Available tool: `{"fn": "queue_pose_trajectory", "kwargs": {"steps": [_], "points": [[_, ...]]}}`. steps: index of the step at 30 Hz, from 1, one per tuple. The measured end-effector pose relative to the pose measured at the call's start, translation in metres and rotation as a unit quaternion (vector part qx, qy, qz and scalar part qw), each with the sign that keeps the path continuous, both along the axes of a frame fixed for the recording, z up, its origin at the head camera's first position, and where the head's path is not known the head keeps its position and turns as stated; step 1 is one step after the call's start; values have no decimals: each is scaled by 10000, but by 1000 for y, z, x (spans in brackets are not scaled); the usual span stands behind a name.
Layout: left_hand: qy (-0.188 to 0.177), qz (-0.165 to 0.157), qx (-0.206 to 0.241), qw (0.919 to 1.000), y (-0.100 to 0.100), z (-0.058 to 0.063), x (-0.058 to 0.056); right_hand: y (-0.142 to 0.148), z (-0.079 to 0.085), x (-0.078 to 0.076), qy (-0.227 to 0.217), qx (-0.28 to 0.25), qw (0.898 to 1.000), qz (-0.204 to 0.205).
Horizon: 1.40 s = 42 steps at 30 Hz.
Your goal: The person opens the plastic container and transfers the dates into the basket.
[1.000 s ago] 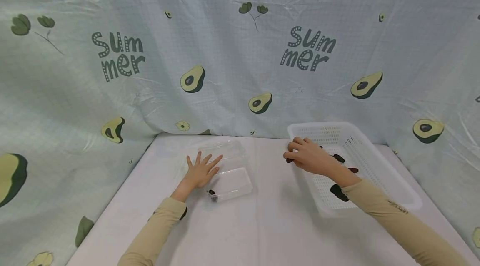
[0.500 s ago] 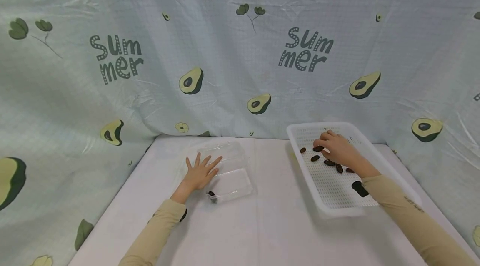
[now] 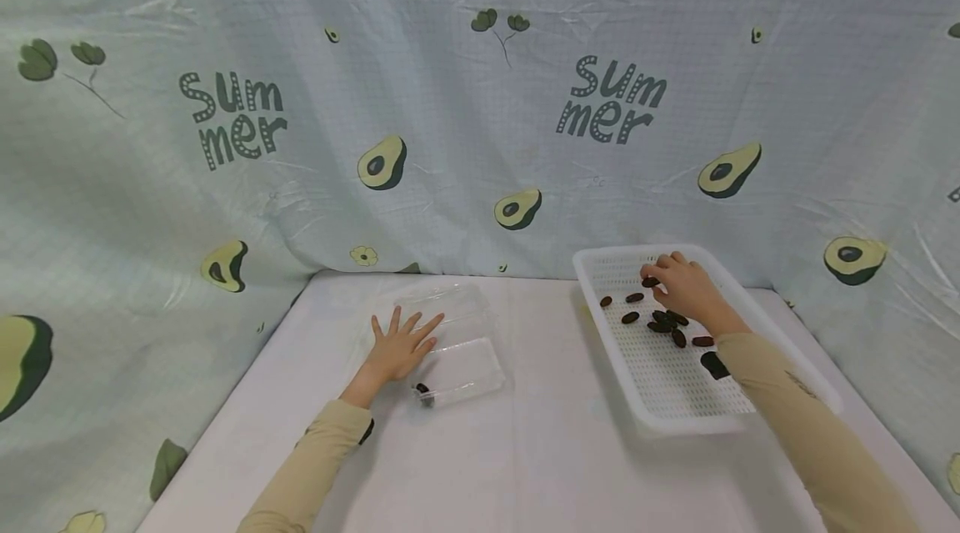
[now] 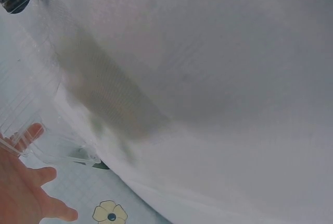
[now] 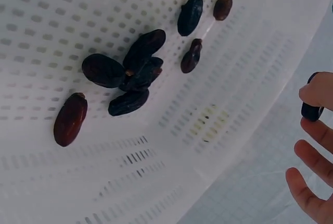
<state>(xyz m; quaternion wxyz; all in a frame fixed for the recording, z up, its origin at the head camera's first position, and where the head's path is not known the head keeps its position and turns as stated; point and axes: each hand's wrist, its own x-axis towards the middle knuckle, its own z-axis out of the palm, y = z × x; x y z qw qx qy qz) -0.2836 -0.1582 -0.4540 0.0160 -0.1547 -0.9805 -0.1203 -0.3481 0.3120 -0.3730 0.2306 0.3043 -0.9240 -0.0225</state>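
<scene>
My right hand (image 3: 690, 293) is over the far part of a white perforated basket (image 3: 626, 379). Between its thumb and index finger it pinches a dark date (image 5: 312, 104), and its other fingers are spread in the right wrist view. Several more dates (image 3: 660, 325) lie on the basket floor, some clustered together and a reddish one (image 5: 71, 120) apart. My left hand (image 3: 397, 349) rests with spread fingers on the left side of a clear plastic container (image 3: 468, 362). One dark date (image 3: 423, 391) sits at the container's near left corner.
The basket stands at the right of a white table (image 3: 457, 466); the container is left of the middle. Behind them hangs a pale curtain (image 3: 442, 99) printed with avocados and lettering.
From past the basket's left rim, my right hand has moved right, in over the dates, then slightly up and right with a date pinched. The left hand has stayed on the container.
</scene>
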Motion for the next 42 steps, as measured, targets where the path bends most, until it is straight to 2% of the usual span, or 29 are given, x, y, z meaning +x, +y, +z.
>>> {"fn": "queue_pose_trajectory", "kwargs": {"steps": [5,10,18,25,36,42], "points": [[5,-22,-18,10000,1,-2,-1,4,-10,-10,-322,-35,9989,-350],[42,-58,15,10000,3,-2,0,13,-28,-20,-636,22,9956,-683],[4,-51,-28,10000,3,-2,-1,18,-46,-26,-749,109,9937,-825],[12,-28,-61,10000,2,-1,-2,15,-50,-24,-791,277,9930,-833],[63,14,-22,10000,1,1,-1,15,-52,-29,-492,258,9963,-659],[45,45,-74,10000,-1,1,0,16,-51,-27,-352,335,9971,-582]]}}
